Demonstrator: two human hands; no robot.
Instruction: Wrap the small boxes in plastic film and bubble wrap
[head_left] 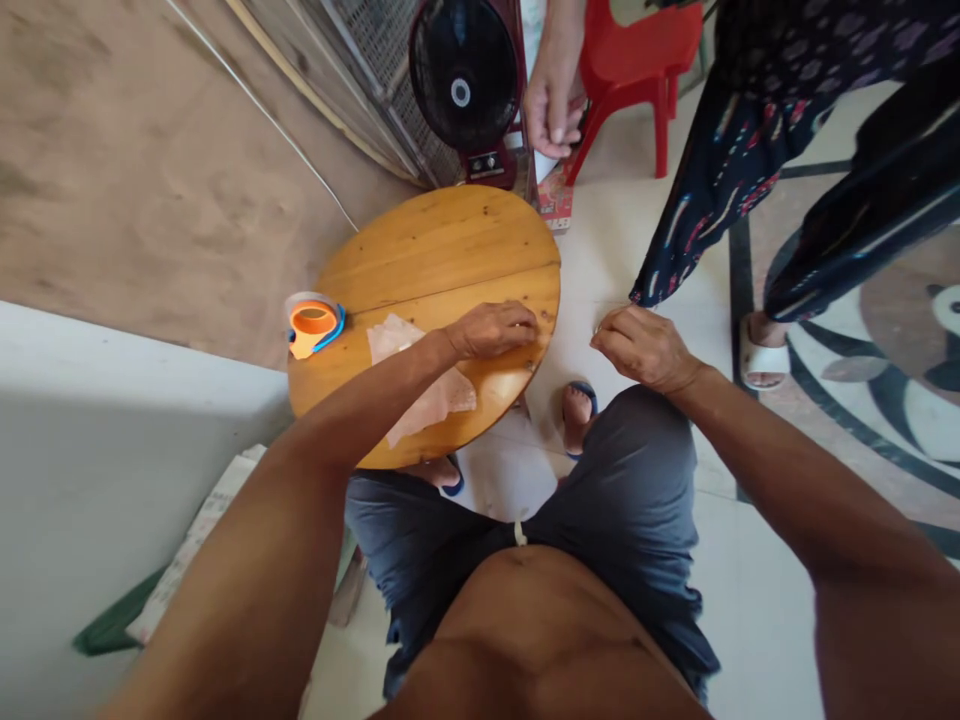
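My left hand [495,328] rests knuckles-up on the round wooden table [442,250], fingers curled and pressed near the table's right edge; what lies under them is hidden. A thin pale sheet [420,385] lies on the table under my forearm. My right hand [641,345] hovers past the table's right edge above the floor, fingers pinched together on something I cannot make out. An orange and blue lidded cup [313,325] stands at the table's left edge.
Another person in dark patterned clothes [757,110] stands at the right, a hand [553,105] hanging near a black fan [465,80] and a red plastic chair [637,60]. A white wall or ledge [97,460] is at my left. My feet in blue sandals [577,410] are under the table.
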